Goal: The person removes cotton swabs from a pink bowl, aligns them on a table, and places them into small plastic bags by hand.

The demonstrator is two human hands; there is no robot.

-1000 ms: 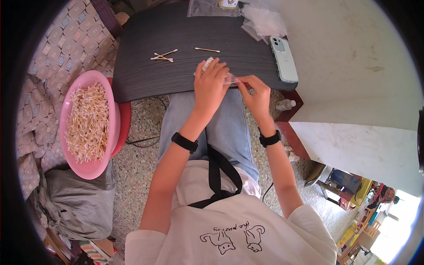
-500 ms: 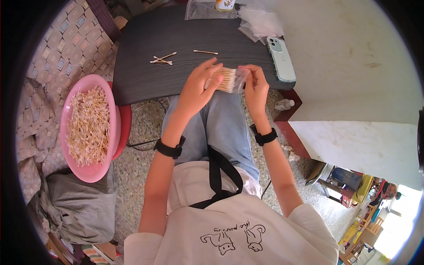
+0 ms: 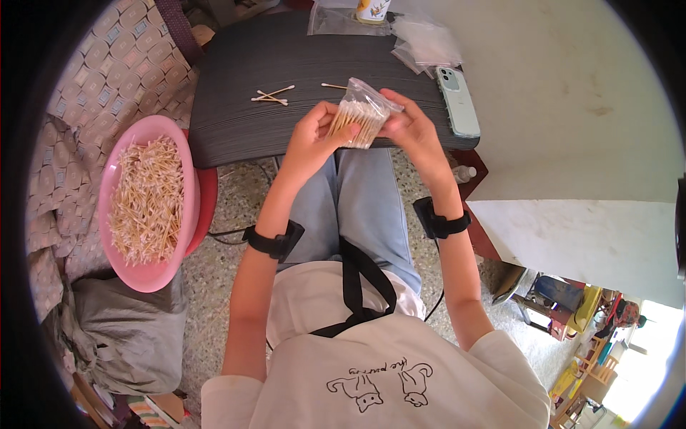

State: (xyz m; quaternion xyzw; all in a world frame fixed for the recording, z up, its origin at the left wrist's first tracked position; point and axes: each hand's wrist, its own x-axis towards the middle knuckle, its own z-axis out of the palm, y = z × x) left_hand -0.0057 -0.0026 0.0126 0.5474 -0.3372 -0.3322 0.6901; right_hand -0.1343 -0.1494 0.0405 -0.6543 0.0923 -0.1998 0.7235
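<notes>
A clear plastic bag filled with cotton swabs (image 3: 359, 118) is held up over the near edge of the dark table (image 3: 236, 61). My left hand (image 3: 314, 139) grips the bag from its left side, thumb pressed across the swabs. At the bag's upper right, my right hand (image 3: 416, 132) has its fingers on the plastic near the opening end. Two loose cotton swabs (image 3: 273, 95) lie crossed on the table to the left. Another loose swab (image 3: 334, 86) lies behind the bag, partly hidden by it.
To my left stands a pink basin (image 3: 187, 207) heaped with cotton swabs, on a red stool (image 3: 207, 204). Empty clear bags (image 3: 427, 43) and a pale phone (image 3: 458, 102) lie at the table's right. A cup (image 3: 373, 10) stands at the back. A wall (image 3: 572, 93) rises on the right.
The bag has turned from lying sideways to more upright, its open end now pointing up and away. My right hand has shifted from the bag's end to its right side.
</notes>
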